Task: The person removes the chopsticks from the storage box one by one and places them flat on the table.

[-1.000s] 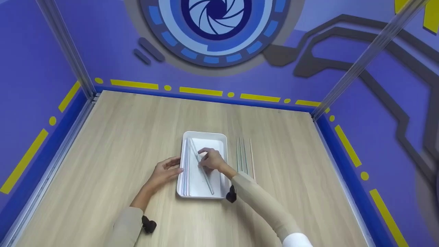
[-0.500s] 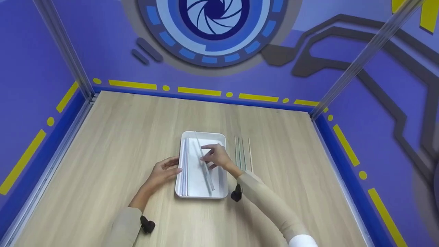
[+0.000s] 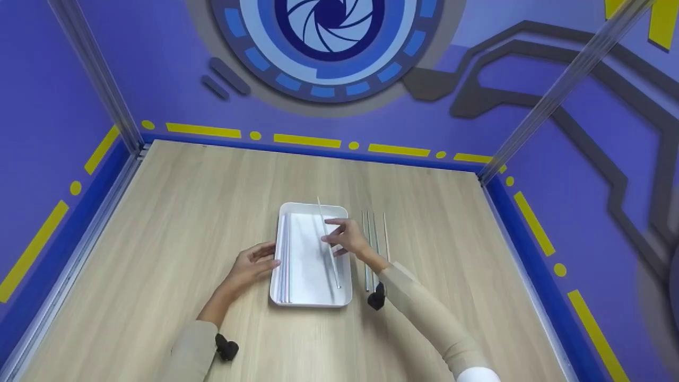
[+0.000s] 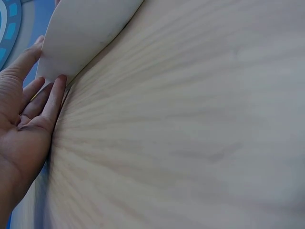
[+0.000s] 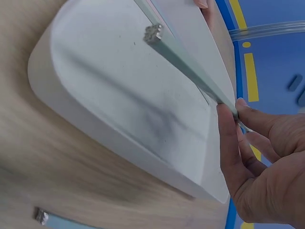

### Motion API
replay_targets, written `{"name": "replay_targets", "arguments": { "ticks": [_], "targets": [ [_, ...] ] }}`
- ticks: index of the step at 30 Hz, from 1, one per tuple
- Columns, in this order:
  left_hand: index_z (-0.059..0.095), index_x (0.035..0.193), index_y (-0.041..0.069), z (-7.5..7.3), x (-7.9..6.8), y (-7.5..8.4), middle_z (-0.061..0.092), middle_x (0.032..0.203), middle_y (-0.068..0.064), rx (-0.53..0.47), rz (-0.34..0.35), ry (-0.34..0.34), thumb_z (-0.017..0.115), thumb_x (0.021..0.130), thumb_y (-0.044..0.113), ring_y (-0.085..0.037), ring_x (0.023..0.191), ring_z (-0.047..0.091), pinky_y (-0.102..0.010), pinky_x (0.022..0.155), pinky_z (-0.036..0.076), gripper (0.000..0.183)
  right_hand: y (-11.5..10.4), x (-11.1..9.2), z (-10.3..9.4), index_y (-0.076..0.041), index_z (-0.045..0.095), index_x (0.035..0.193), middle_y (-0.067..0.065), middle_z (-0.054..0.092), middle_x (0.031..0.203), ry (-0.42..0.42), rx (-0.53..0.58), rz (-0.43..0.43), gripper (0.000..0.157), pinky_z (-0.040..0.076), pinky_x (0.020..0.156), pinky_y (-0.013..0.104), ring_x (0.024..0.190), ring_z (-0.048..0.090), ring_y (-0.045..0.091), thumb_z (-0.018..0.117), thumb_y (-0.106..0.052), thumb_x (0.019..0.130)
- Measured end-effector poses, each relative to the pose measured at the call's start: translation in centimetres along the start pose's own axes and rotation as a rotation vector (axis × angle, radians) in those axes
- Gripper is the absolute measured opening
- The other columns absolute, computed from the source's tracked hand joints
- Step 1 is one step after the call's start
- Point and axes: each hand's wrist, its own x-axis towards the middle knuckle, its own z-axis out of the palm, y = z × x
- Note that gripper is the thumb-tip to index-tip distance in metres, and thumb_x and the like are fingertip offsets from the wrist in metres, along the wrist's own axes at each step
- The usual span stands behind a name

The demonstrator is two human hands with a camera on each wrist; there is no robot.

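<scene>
My right hand (image 3: 347,237) pinches a pale green chopstick (image 5: 183,62) between thumb and fingers, tilted above a white tray (image 3: 313,305). Its square, silver-tipped end points toward me, and its thin end points away. Inside the tray, several slim chopsticks (image 3: 287,265) in pinkish, purple and bluish tones lie side by side along the left wall. My left hand (image 3: 253,268) touches the tray's left side with fairly straight fingers; in the left wrist view, fingertips (image 4: 59,81) rest against the outer wall.
Right of the tray, several more chopsticks (image 3: 366,254) lie lengthwise on the wooden table (image 3: 212,201), partly hidden by my right forearm. A pinkish-brown one (image 3: 386,233) lies a little apart. Blue printed panels (image 3: 371,127) enclose the table's back and sides.
My right hand has lifted the pale green chopstick and carried it rightward over the tray, away from the row at the left wall. My left hand has stayed at the tray.
</scene>
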Motion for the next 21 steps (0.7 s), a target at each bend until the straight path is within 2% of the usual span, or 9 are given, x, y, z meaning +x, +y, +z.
{"name": "replay_targets", "arguments": {
  "ticks": [6, 15, 21],
  "targets": [
    [0.049, 0.147, -0.002, -0.1, 0.0, 0.1, 0.053, 0.148, -0.024, 0.01, 0.0, 0.005, 0.078, 0.09, 0.01, -0.037, 0.141, 0.048, -0.018, 0.1, 0.053, 0.065, 0.0, -0.3, -1.4, 0.0, 0.061, 0.139, 0.012, 0.074, 0.083, 0.028, 0.011, 0.012, 0.054, 0.063, 0.053, 0.031, 0.087, 0.075, 0.043, 0.079, -0.003, 0.088],
    [0.049, 0.148, 0.0, 0.0, -0.1, 0.1, 0.053, 0.148, -0.023, 0.016, -0.013, 0.012, 0.078, 0.09, 0.012, -0.037, 0.141, 0.047, -0.017, 0.1, 0.053, 0.066, 0.8, -1.1, -3.5, 0.0, 0.061, 0.139, 0.013, 0.074, 0.085, 0.075, -0.024, 0.014, 0.054, 0.063, 0.053, 0.03, 0.077, 0.076, 0.032, 0.079, -0.004, 0.088],
    [0.049, 0.148, -0.001, 0.0, -0.1, 0.1, 0.052, 0.149, -0.024, -0.027, -0.017, 0.003, 0.079, 0.09, 0.01, -0.037, 0.141, 0.048, -0.02, 0.099, 0.055, 0.067, 1.4, -1.6, -4.4, 0.0, 0.06, 0.14, 0.015, 0.074, 0.087, 0.083, -0.043, 0.038, 0.055, 0.064, 0.058, 0.033, 0.065, 0.072, 0.017, 0.078, -0.004, 0.088]
  ]
}}
